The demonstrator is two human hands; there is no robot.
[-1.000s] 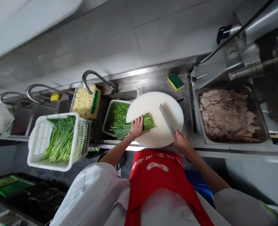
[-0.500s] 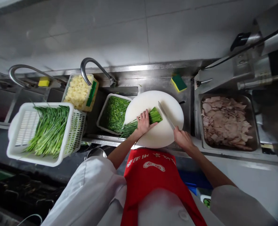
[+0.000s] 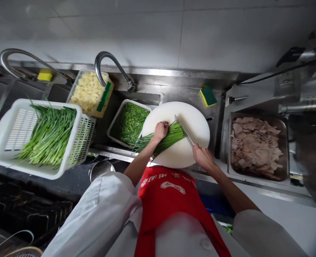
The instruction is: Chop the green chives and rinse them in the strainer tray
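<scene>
A bunch of chives (image 3: 171, 137) lies fanned out across a round white cutting board (image 3: 195, 153), its cut ends facing right. My left hand (image 3: 161, 130) rests at the far edge of the bunch, its fingers curled closed; what is in them is hidden. With its handle in my closed right hand (image 3: 204, 157), a knife (image 3: 185, 130) slants along the cut ends, its blade against or very close to them. Just left of the board sits a white basket of cut chives (image 3: 132, 123), with the long leaf tips reaching over its near corner.
On the left stand a white slotted basket (image 3: 56, 174) of whole chives and a tub of pale chunks (image 3: 86, 89). A curved faucet (image 3: 105, 54) arches behind. A sponge (image 3: 208, 96) lies beyond the board. A metal pan (image 3: 285, 150) of sliced meat stands right.
My left hand has gone from lying spread over the bunch to curled fingers at its far edge. The chives are fanned wider. The knife has come left against the cut ends.
</scene>
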